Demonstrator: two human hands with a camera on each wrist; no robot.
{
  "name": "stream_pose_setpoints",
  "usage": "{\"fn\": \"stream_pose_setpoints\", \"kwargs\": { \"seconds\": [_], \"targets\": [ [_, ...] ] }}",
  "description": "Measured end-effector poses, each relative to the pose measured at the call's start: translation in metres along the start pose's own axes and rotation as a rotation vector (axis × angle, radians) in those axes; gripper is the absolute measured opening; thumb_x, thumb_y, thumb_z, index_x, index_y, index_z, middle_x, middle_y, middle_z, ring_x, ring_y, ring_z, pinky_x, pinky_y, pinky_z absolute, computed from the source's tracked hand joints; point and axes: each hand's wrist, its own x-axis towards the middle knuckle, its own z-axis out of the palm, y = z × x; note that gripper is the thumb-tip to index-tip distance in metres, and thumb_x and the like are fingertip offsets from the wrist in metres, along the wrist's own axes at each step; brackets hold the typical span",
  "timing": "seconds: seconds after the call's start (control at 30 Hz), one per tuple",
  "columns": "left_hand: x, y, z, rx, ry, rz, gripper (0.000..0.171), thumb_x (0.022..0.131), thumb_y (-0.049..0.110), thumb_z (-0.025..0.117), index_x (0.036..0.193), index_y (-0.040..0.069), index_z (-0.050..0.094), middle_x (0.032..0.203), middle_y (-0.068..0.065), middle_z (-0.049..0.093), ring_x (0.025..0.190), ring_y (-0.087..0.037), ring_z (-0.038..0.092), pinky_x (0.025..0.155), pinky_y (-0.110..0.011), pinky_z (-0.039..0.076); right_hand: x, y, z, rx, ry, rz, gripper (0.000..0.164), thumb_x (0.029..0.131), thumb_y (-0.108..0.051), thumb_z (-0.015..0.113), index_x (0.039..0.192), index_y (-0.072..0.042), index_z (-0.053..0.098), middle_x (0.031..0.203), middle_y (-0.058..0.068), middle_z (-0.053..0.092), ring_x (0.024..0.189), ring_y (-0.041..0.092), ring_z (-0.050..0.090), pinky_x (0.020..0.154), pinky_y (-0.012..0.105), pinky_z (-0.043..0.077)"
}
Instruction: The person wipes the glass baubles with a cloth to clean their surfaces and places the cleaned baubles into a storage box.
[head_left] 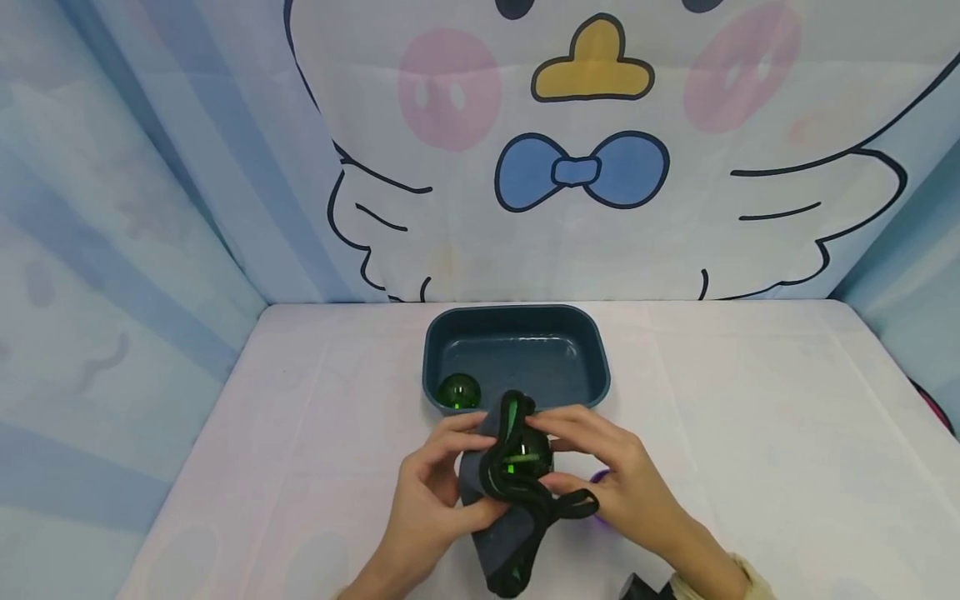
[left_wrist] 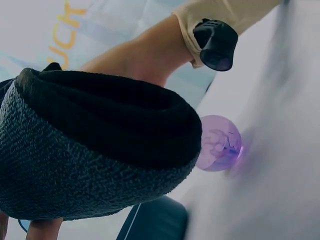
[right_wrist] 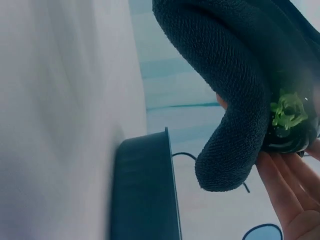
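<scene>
A dark grey-blue terry cloth [head_left: 506,537] with a black edge and a small loop is folded between my hands, above the table. My left hand [head_left: 427,492] pinches the cloth from the left, thumb in front and fingers behind. Partly wrapped in its folds is a clear green ball [head_left: 537,454] with a light green shape inside, also seen in the right wrist view. My right hand [head_left: 618,467] holds that ball from the right with fingers and thumb. The cloth covers the ball's left side.
Behind the hands stands a dark blue tub [head_left: 540,358] with another green ball [head_left: 459,391] in its near left corner. A clear purple ball [left_wrist: 218,142] lies on the white table, mostly hidden behind the right hand in the head view. Printed curtains enclose the table.
</scene>
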Motion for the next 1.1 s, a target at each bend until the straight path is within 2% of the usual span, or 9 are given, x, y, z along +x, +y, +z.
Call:
{"fn": "stream_pose_setpoints", "kwargs": {
  "seconds": [0.2,0.3,0.43,0.57,0.7,0.9,1.0,1.1],
  "targets": [
    [0.0007,0.0009,0.0007,0.007,0.017,-0.040,0.048,0.073,-0.009,0.079,0.119,-0.007,0.062,0.140,-0.018,0.048,0.136,-0.030,0.043,0.105,-0.035,0.048,0.0012,-0.0004,-0.0007,-0.044,0.047,-0.099,0.041,0.083,-0.015,0.079,0.122,-0.006,0.069,0.122,0.010,0.063,0.113,0.016,0.061,0.096,0.022,0.052],
    [0.0006,0.0005,0.0013,0.000,0.031,-0.069,0.049,0.072,-0.009,0.079,0.118,-0.006,0.062,0.140,-0.017,0.048,0.136,-0.030,0.042,0.105,-0.035,0.048,0.0013,-0.0003,-0.0034,-0.048,0.007,-0.122,0.037,0.086,-0.019,0.076,0.121,-0.009,0.070,0.126,0.010,0.063,0.118,0.016,0.059,0.101,0.022,0.049],
    [0.0005,-0.0017,0.0015,-0.024,0.048,-0.083,0.049,0.072,-0.011,0.077,0.118,-0.001,0.064,0.139,-0.017,0.049,0.136,-0.031,0.042,0.105,-0.032,0.047,0.0030,0.0005,-0.0057,-0.039,-0.065,-0.160,0.040,0.091,-0.024,0.072,0.126,-0.007,0.066,0.132,0.012,0.059,0.124,0.018,0.054,0.104,0.023,0.047],
    [-0.0003,-0.0027,0.0015,-0.039,0.053,-0.077,0.048,0.073,-0.011,0.076,0.117,0.006,0.066,0.139,-0.016,0.049,0.135,-0.031,0.042,0.106,-0.030,0.047,0.0044,0.0003,-0.0049,-0.091,-0.071,-0.194,0.041,0.095,-0.029,0.066,0.129,-0.007,0.064,0.133,0.013,0.059,0.124,0.020,0.054,0.104,0.023,0.047],
    [-0.0008,-0.0029,0.0018,-0.027,0.038,-0.049,0.048,0.074,-0.011,0.077,0.118,0.004,0.066,0.139,-0.017,0.050,0.135,-0.032,0.043,0.110,-0.028,0.043,0.0029,-0.0026,-0.0045,-0.121,-0.054,-0.134,0.041,0.093,-0.028,0.067,0.130,-0.008,0.064,0.131,0.010,0.061,0.121,0.018,0.058,0.101,0.022,0.049],
    [-0.0012,-0.0026,0.0016,-0.007,0.009,0.006,0.046,0.075,-0.009,0.078,0.119,-0.005,0.063,0.139,-0.020,0.049,0.135,-0.033,0.042,0.110,-0.030,0.043,0.0017,-0.0070,-0.0037,-0.009,-0.052,0.001,0.057,0.081,-0.001,0.078,0.134,-0.005,0.059,0.124,0.011,0.064,0.114,0.014,0.063,0.079,0.029,0.060],
    [-0.0012,-0.0026,0.0017,-0.017,0.005,0.023,0.046,0.075,-0.009,0.077,0.119,-0.008,0.062,0.138,-0.020,0.049,0.135,-0.032,0.041,0.110,-0.031,0.043,0.0011,-0.0078,-0.0024,0.002,-0.049,0.071,0.058,0.080,0.001,0.078,0.135,-0.008,0.059,0.124,0.008,0.065,0.113,0.013,0.063,0.079,0.032,0.061],
    [-0.0009,-0.0015,0.0021,-0.018,0.020,0.002,0.048,0.074,-0.010,0.078,0.119,-0.007,0.062,0.140,-0.020,0.048,0.136,-0.033,0.041,0.108,-0.032,0.045,0.0009,-0.0086,-0.0001,-0.008,-0.033,0.104,0.058,0.080,0.000,0.078,0.134,-0.010,0.061,0.125,0.005,0.064,0.115,0.014,0.062,0.082,0.032,0.060]
  ]
}}
